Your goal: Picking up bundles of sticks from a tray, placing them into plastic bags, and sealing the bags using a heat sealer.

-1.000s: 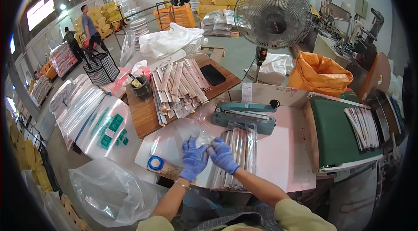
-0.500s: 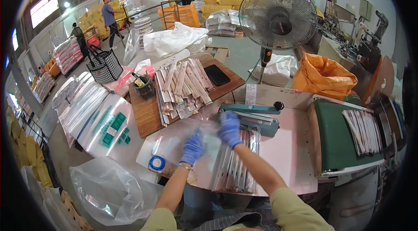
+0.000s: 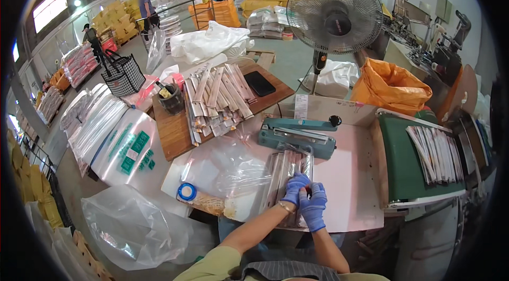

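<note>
My left hand (image 3: 297,187) and my right hand (image 3: 314,207), both in blue gloves, come together over the near right part of a row of long, thin packets (image 3: 278,175) in clear plastic. Their fingers are curled closed; what is pinched between them is too small or hidden to name. Beyond the packets stands a teal hand-lever bag sealer (image 3: 302,140), its arm lowered. Left of the packets lie loose clear plastic bags (image 3: 238,169), not touched by either hand.
A wooden board (image 3: 172,140) bears a pile of paper-wrapped strips (image 3: 217,95), a black phone (image 3: 260,84) and a pen cup (image 3: 172,99). A blue tape roll (image 3: 186,191) sits at the left. A fan (image 3: 335,18) and an orange sack (image 3: 392,87) stand behind; more strips (image 3: 435,154) lie on a green surface.
Both hands have come back from near the sealer and bags to the near end of the packets, meeting there. The sealer now shows unobstructed. The people in the background have shifted.
</note>
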Action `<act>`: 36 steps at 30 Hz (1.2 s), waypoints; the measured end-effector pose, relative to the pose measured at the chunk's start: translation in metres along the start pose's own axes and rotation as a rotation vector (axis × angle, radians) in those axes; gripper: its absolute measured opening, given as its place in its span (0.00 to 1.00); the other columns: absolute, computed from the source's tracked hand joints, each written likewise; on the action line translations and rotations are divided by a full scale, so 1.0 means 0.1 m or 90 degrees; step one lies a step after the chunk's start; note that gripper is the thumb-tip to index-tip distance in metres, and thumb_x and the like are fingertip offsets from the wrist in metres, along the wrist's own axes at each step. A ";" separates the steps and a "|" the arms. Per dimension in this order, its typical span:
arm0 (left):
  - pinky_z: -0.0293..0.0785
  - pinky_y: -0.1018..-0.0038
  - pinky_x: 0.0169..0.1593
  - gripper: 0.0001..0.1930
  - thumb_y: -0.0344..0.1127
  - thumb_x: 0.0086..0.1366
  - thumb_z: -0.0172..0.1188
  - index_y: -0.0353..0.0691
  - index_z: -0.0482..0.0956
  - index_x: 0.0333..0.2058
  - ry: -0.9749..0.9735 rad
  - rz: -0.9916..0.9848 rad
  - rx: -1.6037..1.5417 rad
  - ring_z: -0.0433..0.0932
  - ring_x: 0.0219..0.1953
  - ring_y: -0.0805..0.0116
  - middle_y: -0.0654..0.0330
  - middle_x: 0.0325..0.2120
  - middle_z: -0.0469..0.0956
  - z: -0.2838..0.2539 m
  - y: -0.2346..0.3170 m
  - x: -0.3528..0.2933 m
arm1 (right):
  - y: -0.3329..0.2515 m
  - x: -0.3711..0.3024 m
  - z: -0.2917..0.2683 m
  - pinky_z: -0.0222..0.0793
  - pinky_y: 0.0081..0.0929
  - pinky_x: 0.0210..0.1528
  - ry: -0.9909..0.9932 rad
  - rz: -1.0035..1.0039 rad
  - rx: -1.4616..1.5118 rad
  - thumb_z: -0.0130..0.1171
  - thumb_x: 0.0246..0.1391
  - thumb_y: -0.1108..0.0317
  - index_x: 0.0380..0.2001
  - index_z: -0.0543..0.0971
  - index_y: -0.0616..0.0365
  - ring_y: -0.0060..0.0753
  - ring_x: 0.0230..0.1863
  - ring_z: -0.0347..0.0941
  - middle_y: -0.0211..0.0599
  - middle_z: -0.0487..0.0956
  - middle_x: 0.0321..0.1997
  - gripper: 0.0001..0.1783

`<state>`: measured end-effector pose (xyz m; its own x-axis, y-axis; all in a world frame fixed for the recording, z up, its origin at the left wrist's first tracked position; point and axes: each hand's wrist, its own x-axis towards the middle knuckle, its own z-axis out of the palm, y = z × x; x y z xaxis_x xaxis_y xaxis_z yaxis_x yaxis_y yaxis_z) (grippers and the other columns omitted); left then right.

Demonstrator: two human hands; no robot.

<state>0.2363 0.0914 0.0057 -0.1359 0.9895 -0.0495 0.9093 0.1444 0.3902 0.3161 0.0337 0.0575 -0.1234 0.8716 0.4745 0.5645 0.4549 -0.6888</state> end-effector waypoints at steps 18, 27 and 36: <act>0.75 0.66 0.36 0.10 0.38 0.51 0.52 0.43 0.80 0.29 -0.043 0.007 0.068 0.78 0.35 0.57 0.51 0.32 0.77 0.91 0.82 0.73 | 1.53 0.06 -0.15 0.63 0.20 0.26 0.086 0.383 0.458 0.57 0.45 0.72 0.24 0.71 0.61 0.21 0.22 0.66 0.29 0.71 0.19 0.05; 0.74 0.63 0.40 0.11 0.36 0.52 0.52 0.41 0.76 0.34 -0.080 -0.026 0.080 0.75 0.38 0.52 0.49 0.37 0.73 0.94 0.85 0.71 | 1.65 -0.01 -0.15 0.64 0.20 0.28 0.084 0.223 0.309 0.53 0.47 0.75 0.27 0.72 0.64 0.20 0.23 0.63 0.31 0.71 0.22 0.03; 0.70 0.60 0.44 0.13 0.40 0.56 0.46 0.45 0.72 0.38 -0.105 -0.008 0.078 0.71 0.44 0.50 0.50 0.41 0.69 0.75 0.85 0.56 | 1.54 0.01 -0.15 0.66 0.21 0.30 0.106 0.246 0.263 0.53 0.44 0.76 0.25 0.72 0.62 0.23 0.24 0.67 0.36 0.73 0.22 0.02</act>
<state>0.3354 0.1594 -0.0328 -0.0898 0.9740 -0.2079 0.9506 0.1461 0.2739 0.4153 0.1014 -0.0395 0.1766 0.9631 0.2030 0.1736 0.1726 -0.9696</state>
